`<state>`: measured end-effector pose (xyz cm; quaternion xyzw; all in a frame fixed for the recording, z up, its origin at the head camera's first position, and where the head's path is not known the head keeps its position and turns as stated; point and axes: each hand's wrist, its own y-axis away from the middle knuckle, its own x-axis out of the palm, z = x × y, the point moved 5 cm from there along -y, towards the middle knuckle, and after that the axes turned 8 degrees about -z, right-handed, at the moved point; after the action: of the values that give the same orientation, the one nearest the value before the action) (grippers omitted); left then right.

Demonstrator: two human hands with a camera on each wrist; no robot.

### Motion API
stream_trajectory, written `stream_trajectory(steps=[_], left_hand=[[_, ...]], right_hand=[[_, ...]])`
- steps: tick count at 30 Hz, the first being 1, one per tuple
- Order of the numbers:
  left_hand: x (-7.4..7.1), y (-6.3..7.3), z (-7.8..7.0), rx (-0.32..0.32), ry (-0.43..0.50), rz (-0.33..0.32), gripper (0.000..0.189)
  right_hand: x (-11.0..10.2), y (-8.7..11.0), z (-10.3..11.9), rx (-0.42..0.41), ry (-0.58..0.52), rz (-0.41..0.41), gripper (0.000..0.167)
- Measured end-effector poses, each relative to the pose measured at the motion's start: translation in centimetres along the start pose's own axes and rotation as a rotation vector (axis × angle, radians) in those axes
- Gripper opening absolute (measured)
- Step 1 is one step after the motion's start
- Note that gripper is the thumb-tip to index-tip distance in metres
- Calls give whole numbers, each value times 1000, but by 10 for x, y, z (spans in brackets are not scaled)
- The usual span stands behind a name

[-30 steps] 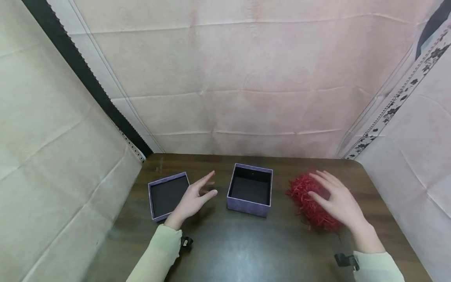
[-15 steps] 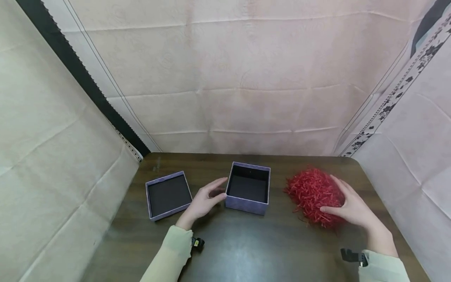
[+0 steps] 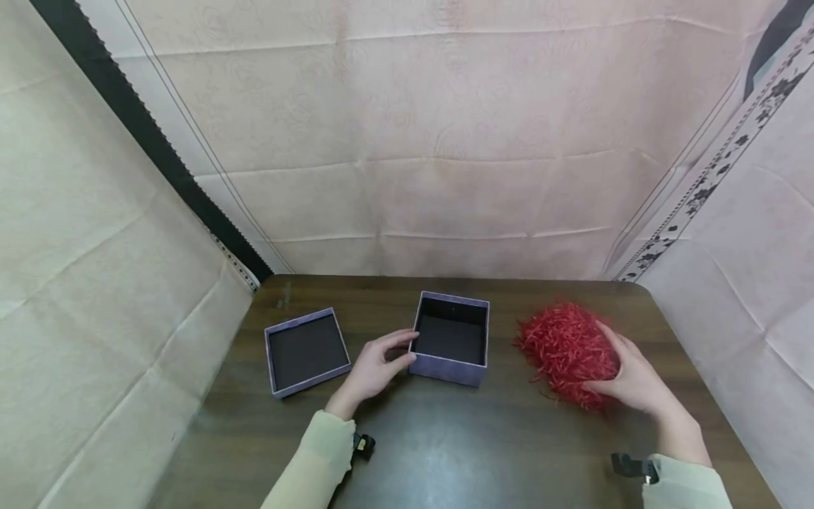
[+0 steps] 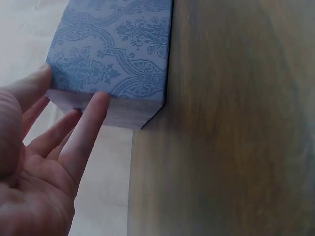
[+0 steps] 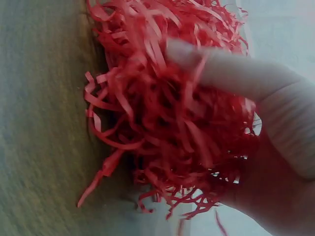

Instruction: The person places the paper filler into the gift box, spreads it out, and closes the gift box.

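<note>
A purple-blue box (image 3: 448,368) with a dark lining stands upright at the middle of the table, its top uncovered. At its left side is my left hand (image 3: 375,367), thumb and fingers spread, the tips right at the wall and near corner. The left wrist view shows the embossed pattern on the box (image 4: 113,49) beside these fingers (image 4: 88,132). To the right lies a heap of red shredded paper (image 3: 569,353). My right hand (image 3: 642,375) cups its right side, the thumb (image 5: 216,69) bent into the strands. My other right fingers are mostly hidden behind the paper.
A shallow box lid (image 3: 308,350), dark inside with a purple rim, lies left of the left hand. The brown wooden table (image 3: 470,452) is bordered by pale cloth walls (image 3: 445,141) at the back and both sides.
My left hand has moved right from beside the lid to the box's left side. My right hand has come down from above the shredded paper to its right side and closed around it.
</note>
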<state>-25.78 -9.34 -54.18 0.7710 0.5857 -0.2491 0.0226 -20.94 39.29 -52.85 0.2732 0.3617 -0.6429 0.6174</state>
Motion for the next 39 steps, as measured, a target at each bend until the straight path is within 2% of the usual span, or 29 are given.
stream_trajectory(steps=[9,16,25,32,39], left_hand=[[12,3,-6,19,9,-49,40],[14,6,-5,19,3,-102,39],[18,12,-1,1,54,-151,37],[19,14,0,-2,92,-174,38],[21,14,2,-4,114,-184,38]], right_hand=[[-8,2,-1,88,-13,-31,107],[-17,2,6,97,-42,-91,92],[-28,3,13,81,-61,-147,89],[-38,6,17,99,-77,-170,83],[-51,8,22,113,-113,-238,79]])
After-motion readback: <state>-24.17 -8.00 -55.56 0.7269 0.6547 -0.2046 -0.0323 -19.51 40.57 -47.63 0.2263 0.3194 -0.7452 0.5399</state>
